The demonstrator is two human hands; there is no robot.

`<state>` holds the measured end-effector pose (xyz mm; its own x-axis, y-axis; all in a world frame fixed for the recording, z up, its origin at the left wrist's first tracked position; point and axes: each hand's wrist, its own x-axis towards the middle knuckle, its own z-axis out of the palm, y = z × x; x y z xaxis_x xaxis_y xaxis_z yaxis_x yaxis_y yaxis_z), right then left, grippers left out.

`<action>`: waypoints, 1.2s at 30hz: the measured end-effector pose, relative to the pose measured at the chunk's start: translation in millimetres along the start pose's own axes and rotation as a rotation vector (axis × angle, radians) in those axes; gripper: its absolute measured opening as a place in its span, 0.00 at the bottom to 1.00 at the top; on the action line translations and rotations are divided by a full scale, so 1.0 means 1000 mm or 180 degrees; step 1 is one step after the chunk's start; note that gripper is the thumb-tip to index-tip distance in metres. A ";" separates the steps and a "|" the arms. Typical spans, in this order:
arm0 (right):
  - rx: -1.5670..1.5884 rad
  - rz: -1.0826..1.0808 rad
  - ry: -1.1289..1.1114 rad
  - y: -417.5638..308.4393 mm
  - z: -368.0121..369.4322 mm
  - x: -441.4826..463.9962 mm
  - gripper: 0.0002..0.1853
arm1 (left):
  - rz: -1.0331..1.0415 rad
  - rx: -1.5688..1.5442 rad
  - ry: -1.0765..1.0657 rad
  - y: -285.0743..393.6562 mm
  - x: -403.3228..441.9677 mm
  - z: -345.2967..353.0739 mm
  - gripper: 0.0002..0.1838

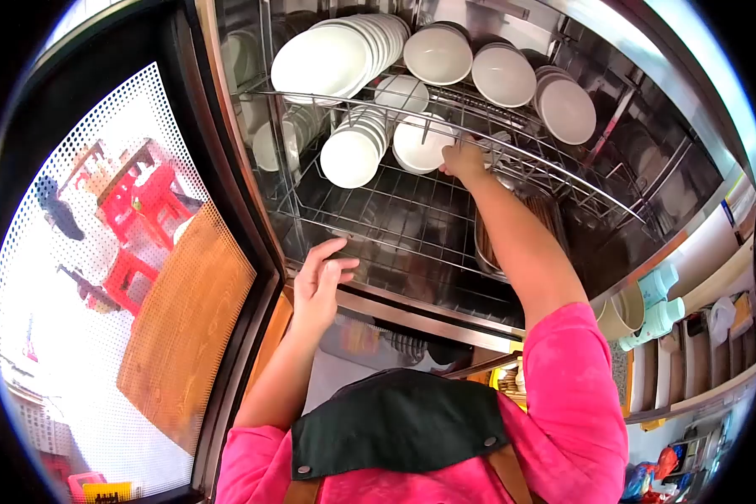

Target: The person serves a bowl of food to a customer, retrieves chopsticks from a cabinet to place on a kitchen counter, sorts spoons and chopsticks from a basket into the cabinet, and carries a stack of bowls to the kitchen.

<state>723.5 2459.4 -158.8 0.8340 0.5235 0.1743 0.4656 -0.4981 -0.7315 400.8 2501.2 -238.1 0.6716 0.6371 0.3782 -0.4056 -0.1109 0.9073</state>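
My right hand (pixel 464 160) reaches into the lower level of a steel dish cabinet. Its fingers are closed at the right edge of a white bowl (pixel 420 143), which stands tilted on the wire rack; the fingertips are partly hidden. Left of that bowl leans a row of small white plates (pixel 349 160), and another white dish (pixel 401 92) shows behind. Near the cabinet's front edge, my left hand (pixel 317 281) hovers with its fingers apart, holding nothing.
Across the upper wire rack (pixel 554 164) stand large white plates (pixel 321 63) and stacked white bowls (pixel 438 55). A metal tray (pixel 529 223) sits low on the right. The cabinet's perforated glass door (pixel 143 277) swings out at left. Pale green cups (pixel 659 302) lie outside, right.
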 end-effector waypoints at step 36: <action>0.1201 0.0891 -0.0690 0.021 0.016 0.025 0.27 | -0.0452 0.0103 -0.0006 -0.037 -0.050 -0.036 0.11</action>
<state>749.0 2473.0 -180.6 0.8122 0.5571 -0.1734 0.0608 -0.3764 -0.9245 359.5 2500.9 -297.0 0.7220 0.6467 0.2458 -0.2862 -0.0443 0.9571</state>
